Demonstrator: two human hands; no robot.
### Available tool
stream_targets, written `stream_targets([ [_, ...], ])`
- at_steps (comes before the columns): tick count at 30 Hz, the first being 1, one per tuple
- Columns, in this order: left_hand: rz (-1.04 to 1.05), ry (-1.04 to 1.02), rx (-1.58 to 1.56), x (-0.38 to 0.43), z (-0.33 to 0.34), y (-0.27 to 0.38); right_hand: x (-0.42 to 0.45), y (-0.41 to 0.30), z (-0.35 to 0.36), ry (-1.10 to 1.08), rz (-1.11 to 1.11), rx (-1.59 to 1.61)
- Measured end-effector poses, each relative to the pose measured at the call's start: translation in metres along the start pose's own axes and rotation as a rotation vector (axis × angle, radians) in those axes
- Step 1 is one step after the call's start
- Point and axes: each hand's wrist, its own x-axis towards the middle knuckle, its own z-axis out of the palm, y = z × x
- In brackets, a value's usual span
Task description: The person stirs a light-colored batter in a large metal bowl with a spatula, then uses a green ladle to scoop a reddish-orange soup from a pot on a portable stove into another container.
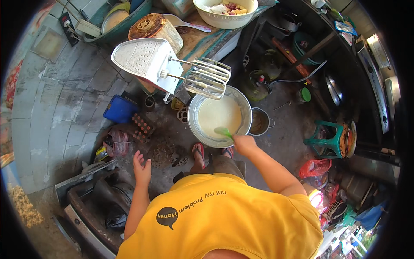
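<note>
My right hand [245, 144] is closed around the handle of a green spatula [223, 131], whose head dips into pale batter [218, 113]. The batter fills the lower part of a round metal bowl [193, 126] in front of my feet. My left hand [142, 166] hangs free to the left, fingers apart, holding nothing. Beyond the bowl, a white electric mixer [145, 61] lies tilted near the table edge. Its two wire beaters [207, 77], smeared with batter, reach over the bowl's far rim; what supports the mixer is partly hidden.
A metal pot [259, 121] stands right of the bowl, with gas cylinders [258, 84] behind. A white basin [226, 16] and a rusty tin [157, 32] sit on the table [197, 45]. At right is a green plastic stool [326, 139]; at left, a blue container [120, 109].
</note>
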Motion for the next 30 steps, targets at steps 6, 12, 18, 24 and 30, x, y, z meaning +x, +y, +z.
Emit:
stream_targets([
  [6,0.038,-0.097,0.025,0.0,0.01,-0.01,-0.045,0.012,0.0,0.334,0.091,0.198],
  [12,0.089,-0.186,0.044,0.003,0.022,0.01,-0.055,0.022,0.034,0.194,0.238,0.142],
  [18,0.125,-0.202,0.076,0.011,0.02,0.017,-0.052,0.024,0.03,0.173,0.217,0.09],
  [24,0.206,-0.219,0.078,0.022,0.016,0.013,-0.056,0.017,0.037,0.128,0.2,0.033],
  [30,0.238,-0.241,0.124,0.033,0.015,0.021,-0.054,0.005,0.047,0.053,0.242,0.029],
])
